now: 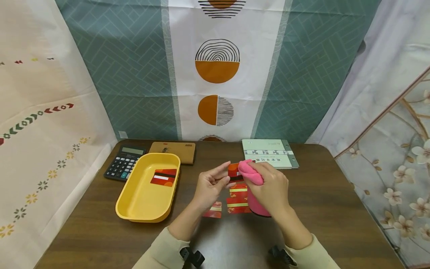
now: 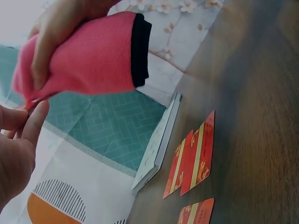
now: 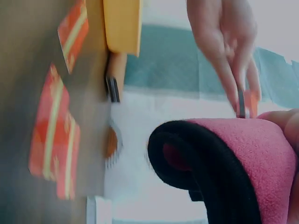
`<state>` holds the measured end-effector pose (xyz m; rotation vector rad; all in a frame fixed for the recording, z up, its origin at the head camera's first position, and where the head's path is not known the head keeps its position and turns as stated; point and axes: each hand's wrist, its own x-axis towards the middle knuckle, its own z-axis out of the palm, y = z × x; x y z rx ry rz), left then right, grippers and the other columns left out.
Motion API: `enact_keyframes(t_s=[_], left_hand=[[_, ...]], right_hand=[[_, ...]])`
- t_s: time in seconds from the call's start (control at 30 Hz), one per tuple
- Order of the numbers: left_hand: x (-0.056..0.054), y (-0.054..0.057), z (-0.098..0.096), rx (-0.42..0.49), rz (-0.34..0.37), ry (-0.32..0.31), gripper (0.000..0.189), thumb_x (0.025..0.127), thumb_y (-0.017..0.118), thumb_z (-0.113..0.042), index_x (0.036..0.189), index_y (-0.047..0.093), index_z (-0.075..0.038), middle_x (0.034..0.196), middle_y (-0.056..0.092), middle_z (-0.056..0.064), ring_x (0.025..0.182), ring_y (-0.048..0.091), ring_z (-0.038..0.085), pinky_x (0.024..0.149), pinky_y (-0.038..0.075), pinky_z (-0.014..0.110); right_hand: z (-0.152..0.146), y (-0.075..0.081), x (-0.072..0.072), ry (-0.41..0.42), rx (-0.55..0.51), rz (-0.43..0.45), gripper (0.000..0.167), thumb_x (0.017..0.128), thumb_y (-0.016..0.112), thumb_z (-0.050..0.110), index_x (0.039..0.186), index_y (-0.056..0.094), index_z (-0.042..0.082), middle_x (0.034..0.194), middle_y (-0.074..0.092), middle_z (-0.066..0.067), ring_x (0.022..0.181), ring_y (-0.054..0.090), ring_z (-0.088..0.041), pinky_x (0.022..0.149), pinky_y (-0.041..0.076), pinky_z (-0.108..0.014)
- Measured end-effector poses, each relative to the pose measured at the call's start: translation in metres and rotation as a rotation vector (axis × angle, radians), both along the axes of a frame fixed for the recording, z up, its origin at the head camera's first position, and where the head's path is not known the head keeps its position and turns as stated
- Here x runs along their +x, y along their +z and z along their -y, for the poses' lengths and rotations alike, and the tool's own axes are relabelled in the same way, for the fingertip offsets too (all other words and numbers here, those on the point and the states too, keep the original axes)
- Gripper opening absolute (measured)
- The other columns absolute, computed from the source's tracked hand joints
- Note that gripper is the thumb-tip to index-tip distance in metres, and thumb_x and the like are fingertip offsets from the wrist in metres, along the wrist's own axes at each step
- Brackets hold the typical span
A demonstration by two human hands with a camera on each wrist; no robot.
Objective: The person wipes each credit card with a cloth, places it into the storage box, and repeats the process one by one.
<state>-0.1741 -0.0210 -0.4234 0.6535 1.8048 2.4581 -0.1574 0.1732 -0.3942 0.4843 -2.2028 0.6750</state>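
Observation:
Above the table, my left hand pinches the left end of a red card with a black stripe. A folded pink cloth with black edging is in my right hand, pressed over the card's right end. Below the hands, two overlapping red cards with yellow bands lie on the table, and a similar card is to their left. In the right wrist view the cloth hangs in folds and hides part of the held card.
At the left stands a yellow tray with one red card in it. Behind it are a black calculator and a brown notebook. A pale green book lies at the back, beyond my right hand.

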Motion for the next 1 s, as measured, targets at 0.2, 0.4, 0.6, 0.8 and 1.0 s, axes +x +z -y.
enact_keyframes(t_s=[0.2, 0.4, 0.6, 0.8, 1.0], left_hand=[[0.001, -0.002, 0.001, -0.022, -0.011, 0.007, 0.046, 0.094, 0.058, 0.015, 0.14, 0.052, 0.012, 0.121, 0.063, 0.036, 0.102, 0.071, 0.018, 0.084, 0.06, 0.041], [0.001, -0.001, 0.012, -0.025, 0.055, 0.084, 0.046, 0.094, 0.059, 0.015, 0.139, 0.055, 0.008, 0.107, 0.07, 0.03, 0.086, 0.074, 0.016, 0.081, 0.061, 0.04], [-0.005, -0.002, 0.025, 0.016, 0.163, 0.229, 0.048, 0.092, 0.061, 0.016, 0.138, 0.06, 0.002, 0.093, 0.068, 0.01, 0.085, 0.072, 0.015, 0.079, 0.063, 0.039], [-0.014, 0.0, 0.045, -0.002, 0.194, 0.338, 0.047, 0.089, 0.067, 0.014, 0.134, 0.062, 0.003, 0.092, 0.059, 0.005, 0.082, 0.071, 0.013, 0.076, 0.063, 0.037], [-0.023, 0.006, 0.075, -0.075, 0.233, 0.419, 0.048, 0.091, 0.07, 0.008, 0.137, 0.062, -0.003, 0.098, 0.064, 0.011, 0.081, 0.072, 0.012, 0.076, 0.063, 0.033]], right_hand=[[0.011, -0.006, 0.007, 0.046, -0.019, 0.025, 0.045, 0.067, 0.094, 0.017, 0.108, 0.078, 0.008, 0.092, 0.074, -0.007, 0.069, 0.069, -0.024, 0.054, 0.057, -0.038], [-0.014, -0.004, -0.002, -0.109, -0.082, 0.03, 0.044, 0.071, 0.091, 0.017, 0.111, 0.077, 0.007, 0.094, 0.075, -0.012, 0.073, 0.07, -0.032, 0.055, 0.055, -0.045], [-0.034, -0.007, -0.006, -0.139, -0.14, 0.063, 0.043, 0.071, 0.091, 0.014, 0.11, 0.077, 0.005, 0.096, 0.075, -0.016, 0.078, 0.071, -0.035, 0.059, 0.057, -0.049], [-0.043, -0.009, -0.006, -0.141, -0.196, 0.096, 0.043, 0.072, 0.091, 0.013, 0.111, 0.076, 0.003, 0.097, 0.075, -0.017, 0.082, 0.071, -0.036, 0.065, 0.058, -0.051], [-0.048, -0.014, -0.007, -0.151, -0.213, 0.108, 0.044, 0.071, 0.091, 0.012, 0.112, 0.076, 0.003, 0.1, 0.075, -0.016, 0.085, 0.072, -0.035, 0.067, 0.059, -0.05]])
